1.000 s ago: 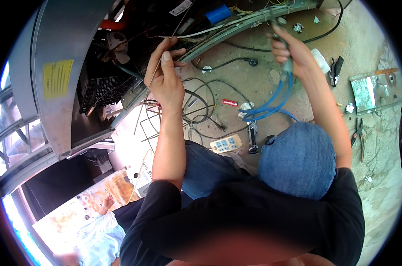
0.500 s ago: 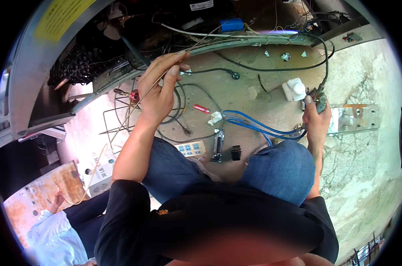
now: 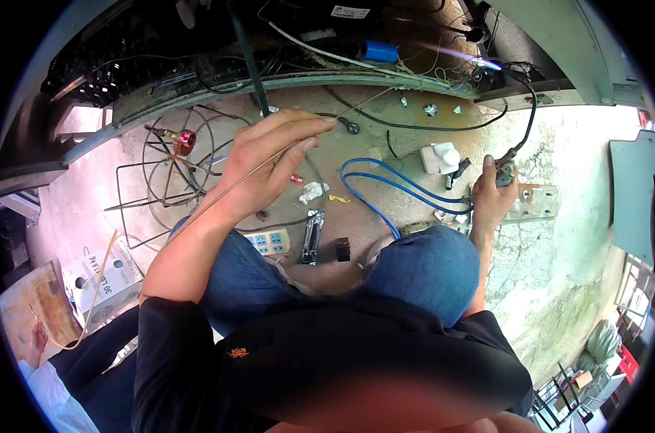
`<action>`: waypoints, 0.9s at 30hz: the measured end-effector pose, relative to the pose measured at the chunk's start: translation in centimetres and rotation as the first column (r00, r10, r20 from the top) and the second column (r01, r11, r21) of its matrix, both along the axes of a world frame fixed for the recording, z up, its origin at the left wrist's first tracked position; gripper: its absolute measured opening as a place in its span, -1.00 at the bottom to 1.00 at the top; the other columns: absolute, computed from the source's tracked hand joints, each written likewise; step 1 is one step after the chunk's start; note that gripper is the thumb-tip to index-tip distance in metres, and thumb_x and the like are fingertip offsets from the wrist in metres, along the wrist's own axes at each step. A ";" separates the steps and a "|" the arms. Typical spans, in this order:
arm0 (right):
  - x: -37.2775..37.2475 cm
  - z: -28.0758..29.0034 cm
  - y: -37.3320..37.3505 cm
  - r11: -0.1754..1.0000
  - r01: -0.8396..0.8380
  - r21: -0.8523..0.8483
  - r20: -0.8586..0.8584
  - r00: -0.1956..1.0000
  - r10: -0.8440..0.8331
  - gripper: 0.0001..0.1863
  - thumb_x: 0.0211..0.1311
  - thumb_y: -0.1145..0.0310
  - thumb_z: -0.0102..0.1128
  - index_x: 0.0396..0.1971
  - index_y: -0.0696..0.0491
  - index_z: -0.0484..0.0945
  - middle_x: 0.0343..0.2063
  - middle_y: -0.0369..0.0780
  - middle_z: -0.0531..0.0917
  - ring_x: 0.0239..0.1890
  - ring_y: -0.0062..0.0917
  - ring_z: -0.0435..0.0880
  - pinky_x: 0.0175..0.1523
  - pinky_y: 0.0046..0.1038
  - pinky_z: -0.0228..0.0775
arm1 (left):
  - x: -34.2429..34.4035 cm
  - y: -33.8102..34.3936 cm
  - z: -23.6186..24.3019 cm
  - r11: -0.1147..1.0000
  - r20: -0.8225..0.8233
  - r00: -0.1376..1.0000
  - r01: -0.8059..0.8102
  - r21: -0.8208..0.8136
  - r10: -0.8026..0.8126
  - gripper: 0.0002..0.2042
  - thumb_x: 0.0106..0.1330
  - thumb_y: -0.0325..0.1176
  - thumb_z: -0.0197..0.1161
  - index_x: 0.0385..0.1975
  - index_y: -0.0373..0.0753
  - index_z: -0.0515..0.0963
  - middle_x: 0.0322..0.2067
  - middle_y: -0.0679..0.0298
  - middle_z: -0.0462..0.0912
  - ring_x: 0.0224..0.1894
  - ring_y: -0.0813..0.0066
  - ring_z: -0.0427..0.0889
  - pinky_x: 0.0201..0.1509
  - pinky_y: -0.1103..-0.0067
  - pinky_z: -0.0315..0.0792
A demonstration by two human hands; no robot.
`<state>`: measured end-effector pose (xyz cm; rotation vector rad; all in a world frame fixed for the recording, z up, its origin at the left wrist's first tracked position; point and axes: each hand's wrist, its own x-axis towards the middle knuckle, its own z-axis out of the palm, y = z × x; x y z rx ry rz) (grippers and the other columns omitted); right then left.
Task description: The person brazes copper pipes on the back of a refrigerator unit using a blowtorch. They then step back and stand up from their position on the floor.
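A thin metal brazing rod [image 3: 370, 101] is pinched in my left hand [image 3: 269, 162]. Its far tip reaches toward the lower edge of the open dark machine [image 3: 291, 78], and its other end runs back along my forearm. My right hand [image 3: 492, 196] is wrapped round the handle of a gas torch [image 3: 507, 170]. From there a curved black neck [image 3: 533, 115] rises to the nozzle, where a narrow bluish flame [image 3: 479, 63] points left into the machine. Blue hoses [image 3: 414, 189] loop over the floor toward the torch. Inside the machine, a blue cylinder [image 3: 379, 51] lies among thin wires.
Between my knees and the machine are a power strip [image 3: 268, 242], a white plastic fitting [image 3: 440, 157], a black wire stand [image 3: 143, 187] and a black cable with plug [image 3: 352, 126]. A white carton [image 3: 102, 281] stands left, near another person's hand [image 3: 36, 339].
My view has shifted to the right. The rod's tip has dropped away from beside the blue cylinder to the machine's lower edge. Both hands keep their hold, and the flame still burns.
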<state>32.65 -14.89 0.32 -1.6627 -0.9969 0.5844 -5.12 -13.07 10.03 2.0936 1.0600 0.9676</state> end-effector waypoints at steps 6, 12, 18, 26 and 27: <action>-1.2 1.2 0.0 0.999 -0.020 0.027 -0.027 0.999 0.021 -0.77 0.32 0.35 0.39 -0.35 0.11 0.50 -0.65 -0.39 0.51 -0.66 -0.77 0.38 -0.56 -0.62 0.16 | -0.2 -0.1 -0.2 1.000 0.040 0.999 0.028 0.000 -0.028 -0.75 0.40 -0.60 0.15 0.03 -0.38 0.63 -0.08 0.05 0.68 -0.18 0.33 0.72 -0.07 0.50 0.58; -1.1 1.7 -0.3 1.000 -0.022 0.010 0.093 0.995 0.021 -0.73 0.30 0.31 0.43 -0.32 0.13 0.50 -0.58 -0.38 0.54 -0.59 -0.74 0.41 -0.48 -0.61 0.22 | 0.1 0.6 -1.3 0.999 0.078 0.996 -0.051 -0.003 0.051 -0.73 0.45 -0.53 0.11 0.07 -0.33 0.62 -0.06 0.11 0.68 -0.14 0.37 0.71 -0.09 0.52 0.57; -0.9 4.2 1.9 0.996 -0.081 -0.032 0.440 0.894 0.087 -0.63 0.25 0.23 0.47 -0.19 0.20 0.54 -0.47 -0.20 0.64 -0.45 -0.51 0.52 -0.28 -0.43 0.40 | 1.6 3.5 -3.0 0.979 0.261 0.949 -0.145 -0.142 0.178 -0.71 0.55 -0.41 0.03 0.13 -0.26 0.60 -0.01 0.21 0.65 -0.09 0.48 0.70 -0.13 0.60 0.56; -1.6 10.6 11.6 0.923 -0.288 -0.254 0.754 0.539 0.375 -0.55 0.37 0.03 0.21 -0.15 0.20 0.60 -0.34 0.13 0.70 -0.21 0.10 0.68 -0.11 -0.04 0.48 | 7.2 8.8 -6.0 0.963 0.286 0.931 -0.259 0.077 0.227 -0.75 0.53 -0.44 0.09 0.08 -0.28 0.63 -0.09 0.24 0.67 -0.18 0.50 0.73 -0.11 0.61 0.55; -1.6 10.5 12.6 0.919 -0.316 -0.236 0.785 0.495 0.372 -0.56 0.37 0.05 0.21 -0.18 0.22 0.60 -0.36 0.13 0.69 -0.22 0.12 0.67 -0.12 -0.05 0.47 | 7.3 8.8 -6.4 0.957 0.277 0.930 -0.276 0.086 0.243 -0.76 0.53 -0.44 0.10 0.07 -0.27 0.63 -0.11 0.24 0.68 -0.18 0.50 0.73 -0.11 0.60 0.55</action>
